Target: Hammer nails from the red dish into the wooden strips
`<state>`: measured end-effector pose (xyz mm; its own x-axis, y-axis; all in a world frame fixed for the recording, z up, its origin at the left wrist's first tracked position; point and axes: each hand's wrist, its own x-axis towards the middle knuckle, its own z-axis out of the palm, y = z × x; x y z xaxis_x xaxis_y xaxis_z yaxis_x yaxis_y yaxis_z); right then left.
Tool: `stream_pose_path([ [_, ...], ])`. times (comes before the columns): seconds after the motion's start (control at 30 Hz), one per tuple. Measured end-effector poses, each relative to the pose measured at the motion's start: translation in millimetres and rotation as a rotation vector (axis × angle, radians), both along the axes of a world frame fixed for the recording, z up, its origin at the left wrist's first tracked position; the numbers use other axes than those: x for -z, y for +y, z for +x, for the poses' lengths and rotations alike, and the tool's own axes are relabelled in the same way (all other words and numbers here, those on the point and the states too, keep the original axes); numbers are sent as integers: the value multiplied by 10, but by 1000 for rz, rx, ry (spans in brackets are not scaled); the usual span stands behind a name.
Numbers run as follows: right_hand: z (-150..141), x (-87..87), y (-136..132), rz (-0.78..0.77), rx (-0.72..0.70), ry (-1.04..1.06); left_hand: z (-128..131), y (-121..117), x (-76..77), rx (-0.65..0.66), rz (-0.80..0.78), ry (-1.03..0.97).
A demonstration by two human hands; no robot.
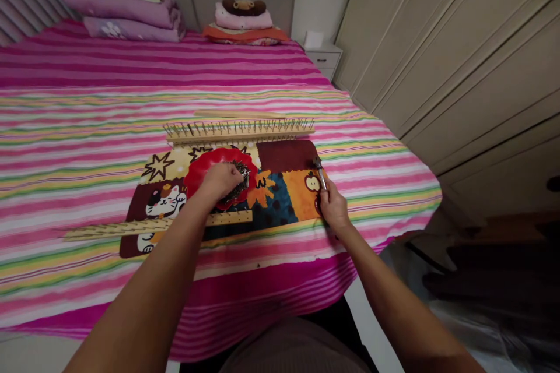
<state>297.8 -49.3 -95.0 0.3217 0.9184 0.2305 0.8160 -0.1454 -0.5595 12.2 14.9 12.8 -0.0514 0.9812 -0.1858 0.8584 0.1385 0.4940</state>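
My left hand (221, 179) reaches into a red scalloped bowl (199, 166), its fingers curled together at a heap of metal nails (240, 186). Whatever the fingertips hold there is hidden. Off to the right, my right hand (334, 205) is closed around the handle of a hammer (320, 170), its head pointing away from me. In front of the bowl lies a wooden strip (230, 218) with nails sticking out of its left part; my left forearm crosses over it. Behind the bowl, another wooden strip (240, 133) bristles with a long row of nails.
A patterned mat (286, 154) lies under the bowl on a bed with a striped cover (376, 154). A plain wood strip (238, 113) rests farther back. Folded purple bedding (118, 6) and a small pillow stack (242, 20) sit at the headboard. Wardrobe doors (459, 70) stand at right.
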Motion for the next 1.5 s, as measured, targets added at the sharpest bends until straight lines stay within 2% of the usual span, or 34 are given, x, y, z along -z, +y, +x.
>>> stream_pose_path([
  [0.1,1,-3,-3,-10,10,-8,-296,-205,-128,-190,112,-547],
  [0.17,0,-2,-4,-6,13,-10,-480,-420,-208,-324,138,-822],
  [0.27,-5,-4,-4,-3,8,-25,-676,-801,-226,-486,134,-1011],
  [0.33,-10,-9,-4,-2,4,-43,-749,-1042,-142,-569,163,-1056],
  [0.43,-16,-21,-5,2,1,-71,-776,-1319,89,-647,243,-1054],
  [0.53,-20,-33,-8,-6,0,-75,-724,-1469,349,-705,323,-1005],
  [0.67,-22,-41,-15,-5,-13,-63,-607,-1503,618,-745,405,-934],
  [0.77,-23,-41,-19,-8,-7,-68,-536,-1471,739,-745,509,-886],
  [0.97,-27,-33,-15,-15,-1,-70,-475,-1445,828,-780,621,-685],
  [1.17,-34,-38,-20,-14,2,-79,-477,-1435,927,-673,662,-563],
  [1.5,-15,-20,-18,9,-4,-92,-470,-1411,920,-633,614,-448],
])
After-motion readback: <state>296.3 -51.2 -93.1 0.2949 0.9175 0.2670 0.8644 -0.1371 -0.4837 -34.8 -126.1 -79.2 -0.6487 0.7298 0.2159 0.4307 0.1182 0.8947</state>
